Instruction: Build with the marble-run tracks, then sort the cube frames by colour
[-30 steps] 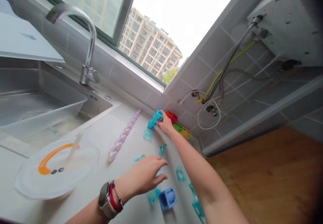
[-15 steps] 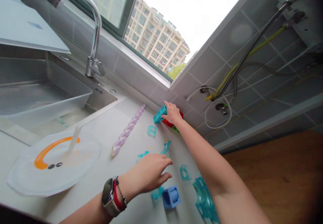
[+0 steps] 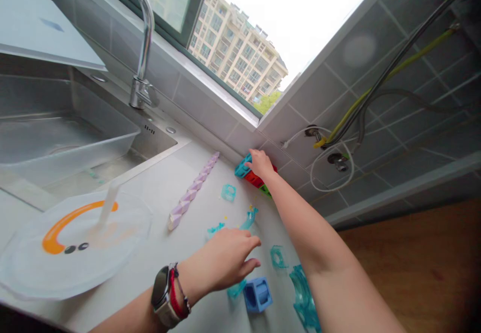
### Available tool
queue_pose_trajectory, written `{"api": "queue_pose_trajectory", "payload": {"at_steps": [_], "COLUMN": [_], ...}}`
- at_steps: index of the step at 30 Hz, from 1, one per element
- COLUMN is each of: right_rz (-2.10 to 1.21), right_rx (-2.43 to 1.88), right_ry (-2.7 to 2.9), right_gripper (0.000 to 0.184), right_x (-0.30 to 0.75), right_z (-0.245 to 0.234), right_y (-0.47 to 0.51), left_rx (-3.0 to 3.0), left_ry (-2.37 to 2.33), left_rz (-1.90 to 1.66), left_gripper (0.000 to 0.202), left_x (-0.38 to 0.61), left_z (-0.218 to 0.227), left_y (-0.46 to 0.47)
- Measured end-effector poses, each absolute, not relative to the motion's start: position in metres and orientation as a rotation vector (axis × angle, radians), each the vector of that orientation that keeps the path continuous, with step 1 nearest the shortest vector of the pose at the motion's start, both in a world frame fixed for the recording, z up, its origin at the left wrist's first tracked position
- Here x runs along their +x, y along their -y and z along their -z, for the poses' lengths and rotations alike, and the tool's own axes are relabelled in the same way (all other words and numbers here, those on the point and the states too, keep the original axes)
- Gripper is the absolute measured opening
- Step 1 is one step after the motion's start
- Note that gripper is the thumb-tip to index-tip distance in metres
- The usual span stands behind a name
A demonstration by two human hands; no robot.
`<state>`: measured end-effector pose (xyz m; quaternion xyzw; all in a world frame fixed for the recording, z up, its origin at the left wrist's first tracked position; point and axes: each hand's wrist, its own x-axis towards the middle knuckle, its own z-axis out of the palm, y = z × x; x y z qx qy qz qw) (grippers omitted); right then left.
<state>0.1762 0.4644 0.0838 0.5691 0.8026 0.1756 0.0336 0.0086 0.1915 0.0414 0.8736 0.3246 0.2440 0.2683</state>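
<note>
My right hand (image 3: 262, 163) reaches to the back of the counter, its thumb and fingers on a bright blue toy block (image 3: 241, 167). That block lies in line with a red block (image 3: 254, 178) and a green block (image 3: 265, 190), partly covered by the hand and forearm. My left hand (image 3: 230, 255), wearing a watch and bracelets, hovers palm down over the counter with thumb and fingers apart, holding nothing. Just below it sits a periwinkle cube (image 3: 258, 294) with a hollow side. Clear teal pieces lie around it, including a square one (image 3: 228, 193) and a ring-holed one (image 3: 278, 257).
A lilac twisted stick (image 3: 193, 191) lies left of the blocks. A translucent lid (image 3: 124, 223) with an orange curve rests beside the sink (image 3: 158, 142), under the faucet (image 3: 142, 87). More curved teal pieces (image 3: 303, 300) lie below my right arm. Hoses (image 3: 361, 107) hang along the tiled wall.
The blue block, tilted in my right hand before, now lies level against the red one. My left hand has barely moved. The view has shifted slightly.
</note>
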Motion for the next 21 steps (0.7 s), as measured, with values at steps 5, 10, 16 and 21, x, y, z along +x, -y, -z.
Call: {"api": "queue_pose_trajectory", "payload": {"at_steps": [5,10,16,21], "right_rz": [-0.593,-0.64,-0.67,-0.696], "right_rx": [1.728,1.685,1.666,1.699], "right_ry": [-2.443,-2.438,-2.446,-2.56], "right_gripper": [0.049,0.053,0.064,0.068], "right_x": [0.18,0.184,0.189,0.188], "right_z": [-0.083,-0.082,-0.073,-0.074], "right_y": [-0.468,-0.463,-0.458,-0.449], "left_rx": [2.364,2.37,2.364,2.364], "left_ry": [-0.886,-0.891,-0.9,-0.897], "left_rz": [-0.633,-0.609,-0.604,-0.587], "left_gripper": [0.026,0.026,0.026,0.026], "left_x": [0.008,0.007,0.008,0.008], "left_z": [-0.043,-0.046,-0.045,-0.046], "left_y": [-0.191,-0.19,-0.19,-0.19]}}
